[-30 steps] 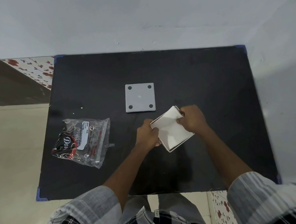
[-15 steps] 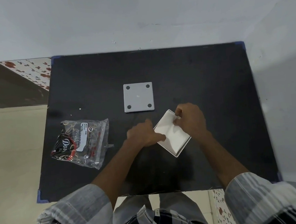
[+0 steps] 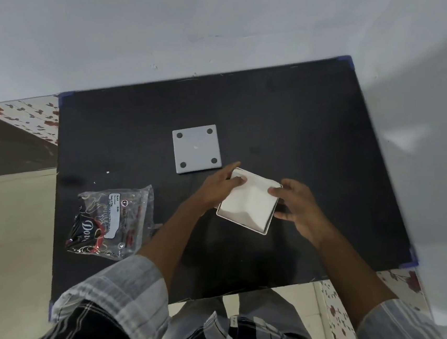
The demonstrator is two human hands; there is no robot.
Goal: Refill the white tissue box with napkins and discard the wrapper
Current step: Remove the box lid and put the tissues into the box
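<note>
The black table [image 3: 280, 114] fills the middle of the frame, set against a pale wall. At centre left lies the clear printed wrapper [image 3: 110, 221], flat and seemingly empty, though its print makes that hard to be sure of. Above centre sits a grey square panel [image 3: 196, 148] with four dark round pads, probably the box's base plate. Just below and right of it is the white tissue box [image 3: 247, 202], open side up, turned so its corners point toward the top and bottom of the frame; it is near square, so no long axis stands out. White napkins [image 3: 249, 194] fill it. The left hand [image 3: 216, 189] lies with fingers flat, pressing the stack at the upper corner. The right hand [image 3: 299, 205] cups the right edge, fingers loosely curled, not clamped. I judge this the packing step; next, the panel must close the box, then the wrapper goes out.
</note>
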